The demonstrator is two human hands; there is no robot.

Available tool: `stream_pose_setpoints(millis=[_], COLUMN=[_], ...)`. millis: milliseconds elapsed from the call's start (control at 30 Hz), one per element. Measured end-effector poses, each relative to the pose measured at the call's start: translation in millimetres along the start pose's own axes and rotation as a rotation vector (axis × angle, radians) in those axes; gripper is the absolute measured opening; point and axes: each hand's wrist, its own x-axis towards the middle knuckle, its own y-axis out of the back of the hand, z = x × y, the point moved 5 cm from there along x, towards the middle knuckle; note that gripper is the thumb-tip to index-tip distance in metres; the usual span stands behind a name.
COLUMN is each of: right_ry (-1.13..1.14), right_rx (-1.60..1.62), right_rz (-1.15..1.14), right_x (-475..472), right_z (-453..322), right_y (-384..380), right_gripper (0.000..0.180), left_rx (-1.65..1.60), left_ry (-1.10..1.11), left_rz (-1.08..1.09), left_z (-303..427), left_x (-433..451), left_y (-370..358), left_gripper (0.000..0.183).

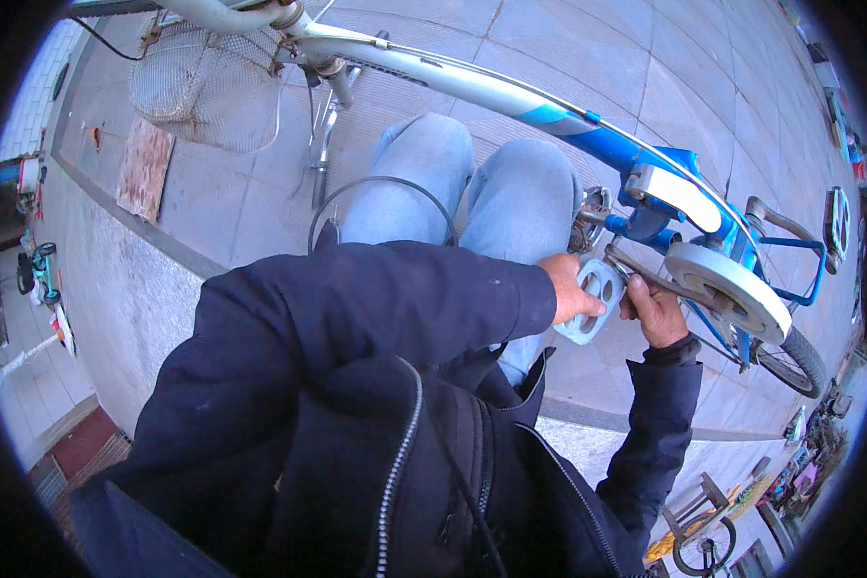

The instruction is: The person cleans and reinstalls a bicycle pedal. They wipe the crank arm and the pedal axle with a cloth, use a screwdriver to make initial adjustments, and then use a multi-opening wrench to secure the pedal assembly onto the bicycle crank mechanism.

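Note:
My left hand (pixel 575 290) grips a pale plastic bicycle pedal (pixel 589 329), its thumb across the pedal's openings. Close to its right, my right hand (pixel 654 311) pinches with thumb and fingers at the pedal's axle end, beside the tip of a metal crank arm (pixel 683 285); the pinched part is mostly hidden by the fingers. The crank arm runs to a round white chain cover (pixel 730 292) on a blue and white bicycle frame (pixel 542 112). A second pedal (pixel 836 224) is on the far side.
A wire basket (pixel 206 87) and a handlebar (pixel 325 152) lie at the frame's front end. My knees (pixel 524 188) are close under the frame. A stained board (pixel 144 170) rests on the paving. Behind the chain cover is a tyred wheel (pixel 798 365).

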Motion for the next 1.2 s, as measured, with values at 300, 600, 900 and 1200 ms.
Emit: stream_pose_setpoints(millis=[300,600,900,1200], right_ry=[-0.087,-0.031,-0.114,-0.027], right_rx=[-0.034,-0.056,-0.229,-0.199], right_rz=[0.167,0.144,0.094,0.137], right_x=[-11,-1,-5,-7], right_z=[5,12,-4,0], right_y=[5,12,11,9], right_gripper=[0.036,0.037,0.039,0.049], left_rx=[0.136,0.093,0.078,0.189], left_ry=[-0.063,-0.067,-0.084,-0.036], left_rz=[0.125,0.050,0.053,0.091], left_z=[4,0,-11,3], left_x=[5,4,16,10], left_y=[-15,-12,-19,-18], left_gripper=[0.045,0.052,0.037,0.046])
